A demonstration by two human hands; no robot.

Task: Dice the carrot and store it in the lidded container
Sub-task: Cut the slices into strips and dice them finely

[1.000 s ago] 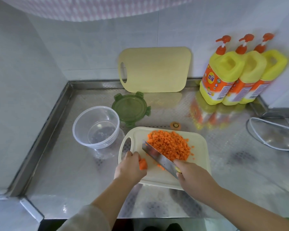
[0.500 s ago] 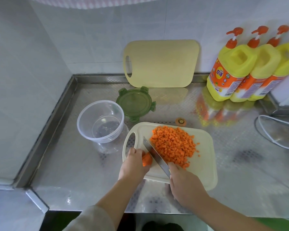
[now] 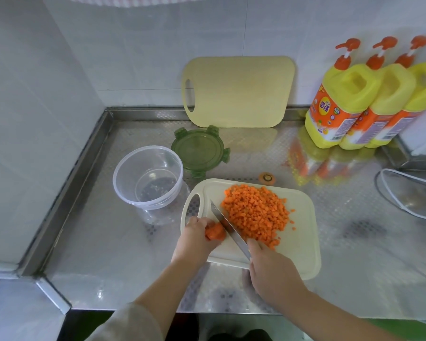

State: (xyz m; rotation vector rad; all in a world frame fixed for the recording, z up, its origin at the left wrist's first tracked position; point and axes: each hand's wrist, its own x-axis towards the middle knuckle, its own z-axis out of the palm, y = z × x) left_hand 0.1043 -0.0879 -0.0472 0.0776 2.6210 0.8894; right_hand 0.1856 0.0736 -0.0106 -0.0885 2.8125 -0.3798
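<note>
1. Carrot stub [image 3: 215, 232], orange and rounded, is pinned to the cream plastic cutting board [image 3: 303, 242] near its oval handle slot. It is gripped by the curled fingers of the left hand [image 3: 197, 238].
2. Just right of the stub, a flat steel knife [image 3: 228, 226] is laid slantwise, with its tip pointing to the far left. Its handle is hidden inside the right hand [image 3: 272, 270], whose fingers are closed round it.
3. Against the blade's right side, a heap of diced carrot [image 3: 255, 215] is piled on the middle of the board. The cubes are small and rough, and a few strays are scattered at the heap's right edge.
4. A round container [image 3: 127, 193] of clear plastic is stood on the counter just left of the board. The counter's pattern is seen through its base.
5. Its green translucent lid [image 3: 198, 151], round with clip tabs, is laid flat behind the container and apart from it.
6. A sliced-off carrot top [image 3: 267, 177] is seen on the counter just behind the board.
7. A pale yellow board [image 3: 239, 92] with rounded corners is leaned against the white tiled wall [image 3: 133, 57]. Three yellow pump bottles [image 3: 342, 107] with orange labels are grouped at the right rear.
8. Everything is carried on an embossed stainless steel counter [image 3: 103, 247], in which the bottles are mirrored. A clear cover [image 3: 408, 195] with a white rim is cut off at the right edge.
</note>
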